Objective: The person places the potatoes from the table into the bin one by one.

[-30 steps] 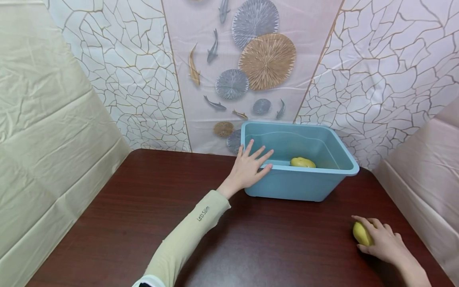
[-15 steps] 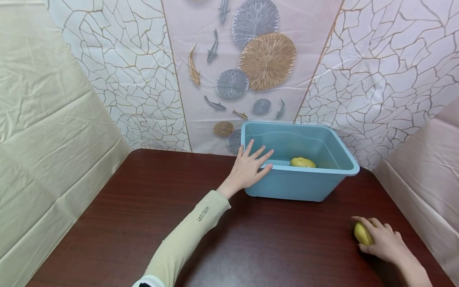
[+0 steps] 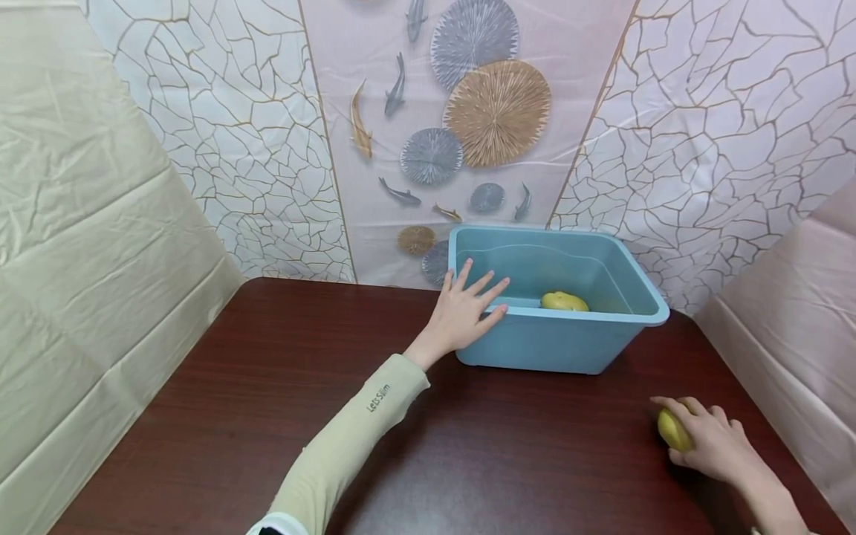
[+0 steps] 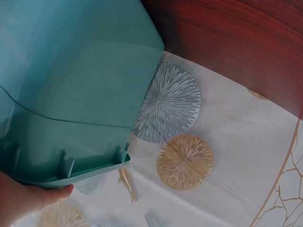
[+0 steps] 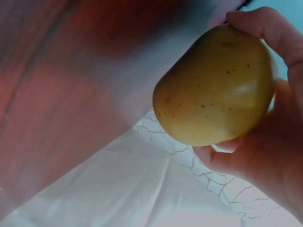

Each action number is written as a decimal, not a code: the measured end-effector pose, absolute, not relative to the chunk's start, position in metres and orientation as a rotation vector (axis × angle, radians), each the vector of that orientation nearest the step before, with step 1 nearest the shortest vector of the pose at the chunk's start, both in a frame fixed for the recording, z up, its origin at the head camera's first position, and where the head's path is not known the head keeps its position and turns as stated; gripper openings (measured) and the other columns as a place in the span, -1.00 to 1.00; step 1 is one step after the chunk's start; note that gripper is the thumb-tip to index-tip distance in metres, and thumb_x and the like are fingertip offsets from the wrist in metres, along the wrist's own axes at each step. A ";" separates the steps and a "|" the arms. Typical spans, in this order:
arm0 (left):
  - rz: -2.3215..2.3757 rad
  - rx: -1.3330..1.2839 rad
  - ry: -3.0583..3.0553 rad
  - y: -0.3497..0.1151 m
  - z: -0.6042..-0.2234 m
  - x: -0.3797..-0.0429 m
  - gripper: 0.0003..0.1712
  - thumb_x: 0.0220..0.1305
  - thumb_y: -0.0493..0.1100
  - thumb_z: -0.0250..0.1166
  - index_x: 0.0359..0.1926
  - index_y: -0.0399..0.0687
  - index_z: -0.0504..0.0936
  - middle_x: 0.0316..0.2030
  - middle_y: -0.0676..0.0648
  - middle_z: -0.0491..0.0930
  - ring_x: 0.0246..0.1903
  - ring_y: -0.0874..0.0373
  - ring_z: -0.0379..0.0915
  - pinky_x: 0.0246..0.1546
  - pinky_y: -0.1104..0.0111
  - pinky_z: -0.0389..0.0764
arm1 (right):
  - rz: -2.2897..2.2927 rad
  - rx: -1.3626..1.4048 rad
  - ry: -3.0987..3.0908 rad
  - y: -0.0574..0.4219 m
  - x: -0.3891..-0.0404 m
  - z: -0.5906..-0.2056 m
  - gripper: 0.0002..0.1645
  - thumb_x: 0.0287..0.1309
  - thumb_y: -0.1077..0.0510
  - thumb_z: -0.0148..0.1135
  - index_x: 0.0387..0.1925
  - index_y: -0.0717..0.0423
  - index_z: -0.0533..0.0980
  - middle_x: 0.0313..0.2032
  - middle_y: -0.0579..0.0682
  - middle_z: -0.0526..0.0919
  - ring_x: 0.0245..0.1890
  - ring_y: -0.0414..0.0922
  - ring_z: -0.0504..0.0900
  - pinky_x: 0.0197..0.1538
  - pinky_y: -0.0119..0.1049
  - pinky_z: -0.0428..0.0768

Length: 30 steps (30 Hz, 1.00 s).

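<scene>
A yellow-brown potato (image 5: pixel 215 90) with dark specks is gripped between the thumb and fingers of my right hand (image 3: pixel 718 446), over the right side of the table. In the right wrist view the potato hangs clear of the tabletop. My left hand (image 3: pixel 461 308) lies spread at the left front corner of a blue plastic bin (image 3: pixel 535 345), its fingers straight across the rim. The left wrist view catches only a thumb (image 4: pixel 52 194) against the bin's rim. Inside the bin rests another yellow potato (image 3: pixel 564 301), its lower part hidden by the front wall.
A dark red-brown wooden table (image 3: pixel 301 357) carries the bin near its back right. Patterned cloth (image 3: pixel 495 111) hangs close behind the bin. Plain cream cloth (image 3: pixel 80 245) lines the left side, and pale cloth (image 3: pixel 789 334) the right.
My right hand, with the potato, has shifted slightly left and away from me. The left hand and the bin have stayed in place.
</scene>
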<state>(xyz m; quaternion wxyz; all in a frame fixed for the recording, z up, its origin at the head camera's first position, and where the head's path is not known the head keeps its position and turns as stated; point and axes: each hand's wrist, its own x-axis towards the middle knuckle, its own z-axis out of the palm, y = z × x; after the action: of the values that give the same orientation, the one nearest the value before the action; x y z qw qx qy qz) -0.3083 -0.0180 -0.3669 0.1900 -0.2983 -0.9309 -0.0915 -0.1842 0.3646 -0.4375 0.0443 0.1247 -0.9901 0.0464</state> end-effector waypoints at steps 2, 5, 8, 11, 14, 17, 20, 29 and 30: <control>-0.261 -0.837 -2.612 -0.018 -0.367 -0.309 -0.42 0.32 0.26 -0.29 0.33 0.35 0.06 0.32 0.07 0.14 0.39 -0.09 -0.36 0.29 -0.08 -0.11 | 0.125 0.394 -3.019 0.363 -0.185 -0.435 -0.11 -0.47 0.08 0.43 0.09 -0.03 0.32 -0.09 0.19 0.43 -0.32 0.17 0.40 -0.47 -0.08 0.31; -0.256 -0.830 -2.613 -0.019 -0.367 -0.309 -0.42 0.32 0.27 -0.29 0.33 0.37 0.05 0.32 0.08 0.14 0.39 -0.09 -0.36 0.29 -0.08 -0.10 | 0.102 0.412 -3.019 0.361 -0.187 -0.430 -0.11 -0.47 0.09 0.43 0.08 -0.02 0.32 -0.10 0.18 0.43 -0.32 0.16 0.40 -0.47 -0.09 0.30; -0.253 -0.826 -2.614 -0.019 -0.367 -0.309 -0.42 0.32 0.27 -0.30 0.33 0.38 0.04 0.32 0.08 0.14 0.39 -0.08 -0.36 0.29 -0.08 -0.10 | 0.069 0.438 -2.999 0.359 -0.189 -0.426 -0.11 -0.48 0.10 0.44 0.08 -0.03 0.32 -0.11 0.17 0.44 -0.34 0.14 0.40 -0.48 -0.11 0.30; -0.256 -0.827 -2.615 -0.019 -0.367 -0.309 -0.42 0.32 0.27 -0.30 0.33 0.38 0.03 0.32 0.08 0.13 0.39 -0.08 -0.36 0.29 -0.08 -0.10 | 0.052 0.460 -2.969 0.356 -0.189 -0.422 -0.12 -0.50 0.11 0.44 0.06 -0.03 0.34 -0.13 0.16 0.45 -0.36 0.13 0.40 -0.50 -0.11 0.29; -0.255 -0.827 -2.616 -0.019 -0.367 -0.309 -0.42 0.32 0.27 -0.31 0.34 0.38 0.03 0.32 0.08 0.13 0.39 -0.08 -0.36 0.29 -0.07 -0.10 | 0.051 0.468 -2.957 0.353 -0.189 -0.418 -0.13 -0.51 0.12 0.44 0.05 -0.03 0.35 -0.13 0.15 0.45 -0.37 0.12 0.40 -0.50 -0.11 0.28; -0.258 -0.830 -2.613 -0.019 -0.367 -0.310 -0.42 0.32 0.27 -0.30 0.33 0.37 0.04 0.32 0.08 0.14 0.39 -0.09 -0.36 0.29 -0.08 -0.11 | 0.042 0.475 -2.951 0.350 -0.189 -0.414 -0.12 -0.51 0.12 0.44 0.06 -0.03 0.34 -0.13 0.15 0.45 -0.37 0.11 0.39 -0.49 -0.12 0.28; -0.259 -0.835 -2.605 -0.019 -0.367 -0.310 -0.42 0.32 0.26 -0.30 0.33 0.36 0.05 0.32 0.06 0.15 0.39 -0.09 -0.35 0.29 -0.08 -0.10 | 0.033 0.488 -2.931 0.348 -0.189 -0.411 -0.11 -0.52 0.13 0.43 0.06 -0.04 0.33 -0.13 0.13 0.45 -0.37 0.10 0.40 -0.48 -0.12 0.28; -0.277 -0.852 -2.590 -0.018 -0.368 -0.310 -0.42 0.32 0.25 -0.28 0.33 0.31 0.11 0.31 0.03 0.18 0.38 -0.11 -0.34 0.28 -0.09 -0.10 | 0.006 0.515 -2.884 0.343 -0.187 -0.403 -0.09 -0.56 0.12 0.44 0.05 -0.07 0.34 -0.15 0.09 0.46 -0.37 0.08 0.40 -0.49 -0.15 0.26; -0.278 -0.853 -2.588 -0.019 -0.368 -0.310 -0.42 0.33 0.25 -0.28 0.33 0.30 0.12 0.30 0.03 0.18 0.38 -0.11 -0.33 0.28 -0.09 -0.10 | 0.004 0.518 -2.876 0.342 -0.187 -0.402 -0.10 -0.56 0.12 0.44 0.05 -0.07 0.35 -0.15 0.08 0.46 -0.38 0.07 0.40 -0.49 -0.16 0.26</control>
<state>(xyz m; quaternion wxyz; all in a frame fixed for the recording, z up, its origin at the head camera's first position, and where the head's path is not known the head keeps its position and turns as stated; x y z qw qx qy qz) -0.3098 -0.0186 -0.3681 0.1998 -0.3051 -0.9258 -0.0995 -0.1869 0.3423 -0.4024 0.1093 0.1763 -0.9782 0.0014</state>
